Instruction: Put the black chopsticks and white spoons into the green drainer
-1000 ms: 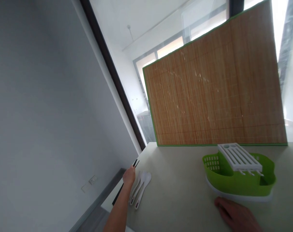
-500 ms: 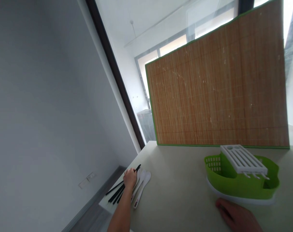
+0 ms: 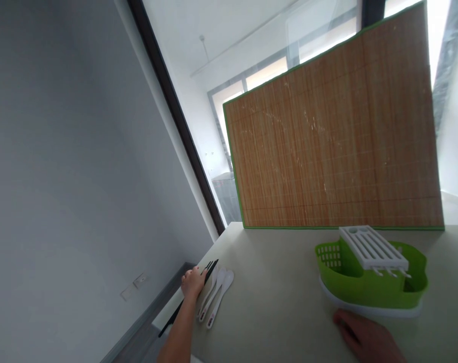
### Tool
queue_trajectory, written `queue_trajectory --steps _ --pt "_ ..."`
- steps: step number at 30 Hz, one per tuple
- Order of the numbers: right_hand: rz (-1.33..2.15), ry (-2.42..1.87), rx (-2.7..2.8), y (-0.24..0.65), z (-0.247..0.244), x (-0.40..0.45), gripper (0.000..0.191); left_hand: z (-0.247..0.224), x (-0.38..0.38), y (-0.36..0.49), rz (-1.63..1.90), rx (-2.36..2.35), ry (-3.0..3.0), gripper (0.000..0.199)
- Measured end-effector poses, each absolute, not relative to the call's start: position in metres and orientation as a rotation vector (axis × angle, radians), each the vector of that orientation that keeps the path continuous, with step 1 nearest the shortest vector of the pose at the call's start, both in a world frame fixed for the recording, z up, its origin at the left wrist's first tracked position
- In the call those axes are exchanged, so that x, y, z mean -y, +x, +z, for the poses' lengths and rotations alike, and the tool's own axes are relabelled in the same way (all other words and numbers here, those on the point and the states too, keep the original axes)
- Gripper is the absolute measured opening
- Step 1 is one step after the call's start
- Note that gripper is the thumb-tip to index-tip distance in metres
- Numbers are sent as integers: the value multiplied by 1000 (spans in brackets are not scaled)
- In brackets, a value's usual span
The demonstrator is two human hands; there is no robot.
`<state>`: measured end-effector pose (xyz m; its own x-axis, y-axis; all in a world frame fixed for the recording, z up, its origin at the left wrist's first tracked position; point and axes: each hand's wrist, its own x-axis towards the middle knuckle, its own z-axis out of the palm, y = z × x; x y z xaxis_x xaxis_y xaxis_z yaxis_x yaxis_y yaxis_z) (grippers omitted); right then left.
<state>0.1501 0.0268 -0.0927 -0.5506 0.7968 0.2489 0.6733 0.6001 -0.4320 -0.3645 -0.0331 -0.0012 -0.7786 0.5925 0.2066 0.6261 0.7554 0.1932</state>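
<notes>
My left hand point(image 3: 193, 283) reaches to the table's left edge and rests on a bundle of black chopsticks point(image 3: 210, 267), fingers curled over them. Right beside them lie several white spoons point(image 3: 216, 296) flat on the table. My right hand point(image 3: 368, 339) lies palm down on the table just in front of a green cutlery drainer point(image 3: 365, 282) with a white slotted insert point(image 3: 373, 246) on top. That hand touches the table near the drainer's white base and holds nothing.
A bamboo mat point(image 3: 335, 136) with green edging stands upright at the back of the pale table point(image 3: 282, 302). A grey wall and a dark window frame point(image 3: 172, 116) are to the left, with the floor below the table's left edge.
My left hand has lowered the chopsticks from a raised hold down onto the table beside the spoons, gathering them into a bundle. My right hand has stayed put.
</notes>
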Motion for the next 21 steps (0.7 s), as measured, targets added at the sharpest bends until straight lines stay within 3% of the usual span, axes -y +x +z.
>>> queue_trajectory --steps 5,11,16,21 --pt "381 -1195 2406 145 -84 -23 18 30 3 -314 -539 2541 -1321 43" --pt "349 -1207 2369 141 -74 -19 19 65 -29 -108 -879 1786 -2231 29" --pt "254 -1215 2338 141 -82 -20 20 61 -27 26 -603 1516 -2519 29" --pt "175 -1231 2323 139 -83 -20 21 48 -38 55 -457 1718 -2414 18"
